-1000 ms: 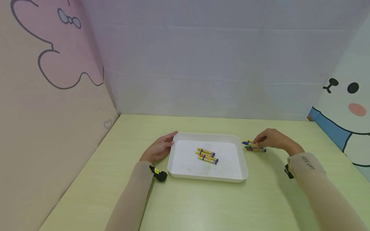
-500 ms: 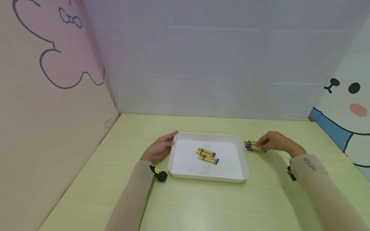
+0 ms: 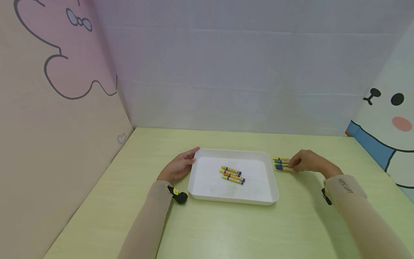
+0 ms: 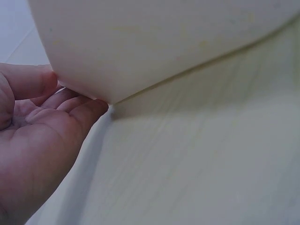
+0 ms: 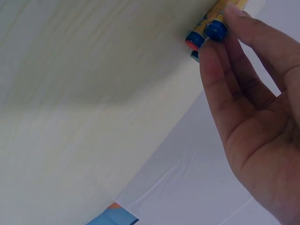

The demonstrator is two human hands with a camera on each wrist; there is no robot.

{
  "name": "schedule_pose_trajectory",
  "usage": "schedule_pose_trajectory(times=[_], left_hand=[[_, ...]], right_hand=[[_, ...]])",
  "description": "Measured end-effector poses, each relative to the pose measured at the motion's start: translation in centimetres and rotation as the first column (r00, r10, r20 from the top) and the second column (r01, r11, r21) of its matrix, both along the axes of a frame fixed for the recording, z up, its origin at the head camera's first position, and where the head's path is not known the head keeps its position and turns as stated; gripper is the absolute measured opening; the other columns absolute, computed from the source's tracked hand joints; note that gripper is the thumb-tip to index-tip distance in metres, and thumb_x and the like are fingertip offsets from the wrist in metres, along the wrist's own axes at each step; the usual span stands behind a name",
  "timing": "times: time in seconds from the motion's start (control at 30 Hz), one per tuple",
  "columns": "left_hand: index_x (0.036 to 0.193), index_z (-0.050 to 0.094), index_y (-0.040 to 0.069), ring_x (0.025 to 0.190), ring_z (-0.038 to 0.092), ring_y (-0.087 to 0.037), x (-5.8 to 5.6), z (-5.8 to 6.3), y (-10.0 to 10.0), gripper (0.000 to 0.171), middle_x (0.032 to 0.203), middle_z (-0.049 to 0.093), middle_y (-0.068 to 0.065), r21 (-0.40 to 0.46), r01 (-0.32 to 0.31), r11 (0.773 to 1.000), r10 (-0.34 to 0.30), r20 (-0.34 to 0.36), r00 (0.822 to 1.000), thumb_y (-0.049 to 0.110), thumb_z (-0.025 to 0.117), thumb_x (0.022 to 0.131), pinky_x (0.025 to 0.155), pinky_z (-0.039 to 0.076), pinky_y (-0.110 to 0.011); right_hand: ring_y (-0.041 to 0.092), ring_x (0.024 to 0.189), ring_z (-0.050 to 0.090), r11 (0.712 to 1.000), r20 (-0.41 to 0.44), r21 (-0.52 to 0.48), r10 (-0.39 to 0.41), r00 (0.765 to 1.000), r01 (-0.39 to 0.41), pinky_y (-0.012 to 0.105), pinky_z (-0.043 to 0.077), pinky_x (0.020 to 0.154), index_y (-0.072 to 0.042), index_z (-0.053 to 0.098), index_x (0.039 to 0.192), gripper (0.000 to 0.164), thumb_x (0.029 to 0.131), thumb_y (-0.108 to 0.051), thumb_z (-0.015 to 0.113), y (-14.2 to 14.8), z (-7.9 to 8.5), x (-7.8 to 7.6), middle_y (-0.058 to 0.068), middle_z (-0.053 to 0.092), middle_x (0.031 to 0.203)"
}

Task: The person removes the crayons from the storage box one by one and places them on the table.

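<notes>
Pale tabletop (image 3: 226,230): right of the white tray (image 3: 207,189), one wax crayon (image 5: 216,30) is pinched by the right hand (image 3: 305,161) beside neighbouring crayons (image 3: 280,165), apparently in gathering; proceeding would call for a steady pinch. Four crayons (image 3: 230,173) lie inside the tray; the left hand (image 3: 178,167) grips its left rim.

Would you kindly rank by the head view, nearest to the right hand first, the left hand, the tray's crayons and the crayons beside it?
1. Crayons beside the tray: right side, at the right hand.
2. Tray's crayons: near its middle.
3. Left hand: at the tray's left end.
</notes>
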State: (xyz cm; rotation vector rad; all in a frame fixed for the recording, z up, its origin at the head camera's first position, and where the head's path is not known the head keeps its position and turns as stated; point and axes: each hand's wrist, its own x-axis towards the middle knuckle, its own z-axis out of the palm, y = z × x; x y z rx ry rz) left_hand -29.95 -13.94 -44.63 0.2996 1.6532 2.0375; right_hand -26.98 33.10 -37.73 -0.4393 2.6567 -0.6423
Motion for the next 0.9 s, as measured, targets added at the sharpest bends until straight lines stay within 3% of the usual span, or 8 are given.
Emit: schedule_pose_trajectory(times=[0.9], left_hand=[[0.155, 0.012, 0.006, 0.148, 0.012, -0.028, 0.06, 0.29, 0.03, 0.061, 0.163, 0.006, -0.009, 0.021, 0.018, 1.000, -0.018, -0.009, 1.000, -0.008, 0.034, 0.100, 0.121, 0.015, -0.043]], right_hand=[[0.016, 0.082, 0.058, 0.999, -0.004, 0.014, -0.040, 0.999, 0.040, 0.036, 0.051, 0.074, -0.003, 0.071, 0.094, 0.013, 0.082, -0.006, 0.073, -0.24, -0.76, 0.19, 0.007, 0.068, 0.092]])
